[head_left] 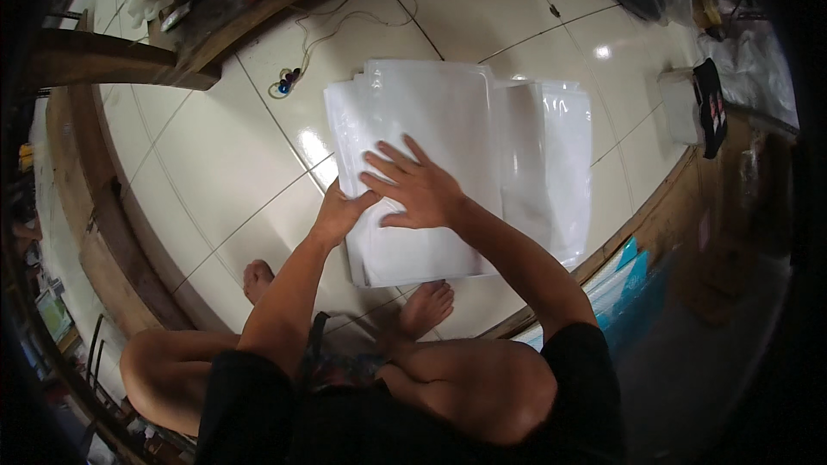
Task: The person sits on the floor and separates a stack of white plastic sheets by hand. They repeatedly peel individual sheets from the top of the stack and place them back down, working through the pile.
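Observation:
A stack of white, glossy plastic sheets lies on the tiled floor in front of me, its edges not quite lined up. At its left edge, my left hand grips the stack, with the thumb on top and the other fingers partly hidden below the edge. My right hand rests flat on the top sheet with its fingers spread, holding nothing. A second pile of shiny white sheets sticks out from under the right side of the stack.
A thin cord and a small dark-blue item lie on the floor at the far left. Wooden beams border the left. At right stand a whitish box with a black cloth and blue-edged plastic packs. My bare foot is near the stack.

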The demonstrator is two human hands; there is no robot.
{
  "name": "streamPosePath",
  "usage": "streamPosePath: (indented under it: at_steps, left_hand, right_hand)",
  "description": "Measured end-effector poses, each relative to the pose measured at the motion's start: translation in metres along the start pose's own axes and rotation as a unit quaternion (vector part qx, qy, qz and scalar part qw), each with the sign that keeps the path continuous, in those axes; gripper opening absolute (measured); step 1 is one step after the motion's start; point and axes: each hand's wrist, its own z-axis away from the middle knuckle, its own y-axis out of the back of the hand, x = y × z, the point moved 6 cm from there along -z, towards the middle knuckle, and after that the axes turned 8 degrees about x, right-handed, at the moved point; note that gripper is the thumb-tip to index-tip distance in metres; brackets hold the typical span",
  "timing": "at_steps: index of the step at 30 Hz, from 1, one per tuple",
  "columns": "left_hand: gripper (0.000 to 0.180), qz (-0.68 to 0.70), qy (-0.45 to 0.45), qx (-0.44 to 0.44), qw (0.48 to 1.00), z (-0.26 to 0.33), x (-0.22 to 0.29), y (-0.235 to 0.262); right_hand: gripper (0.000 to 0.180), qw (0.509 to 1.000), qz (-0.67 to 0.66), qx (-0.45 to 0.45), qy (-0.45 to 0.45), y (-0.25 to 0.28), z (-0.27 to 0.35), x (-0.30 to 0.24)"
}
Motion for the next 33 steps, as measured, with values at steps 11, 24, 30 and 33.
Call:
streamPosePath:
  at_steps: [11, 24, 30, 33]
  left_hand:
    - [0.046, -0.026, 0.034, 0.019, 0.999, 0.001, 0.001, 0.002]
    - [0.053, -0.014, 0.035, -0.008, 0.999, -0.001, -0.008, 0.003]
    - [0.054, -0.02, 0.023, -0.002, 1.0, 0.001, 0.0, -0.003]
    - [0.051, -0.025, 0.023, -0.002, 0.999, 0.0, 0.003, 0.0]
  right_hand:
    - [0.059, 0.912, 0.272, -0.122, -0.283, 0.099, 0.244, 0.117]
    - [0.03, 0.971, 0.056, 0.092, -0.211, 0.09, 0.158, 0.052]
    - [0.051, 0.885, 0.283, 0.139, -0.342, 0.093, 0.192, 0.14]
    - [0.06, 0.819, 0.2, 0.21, -0.496, 0.114, 0.199, 0.167]
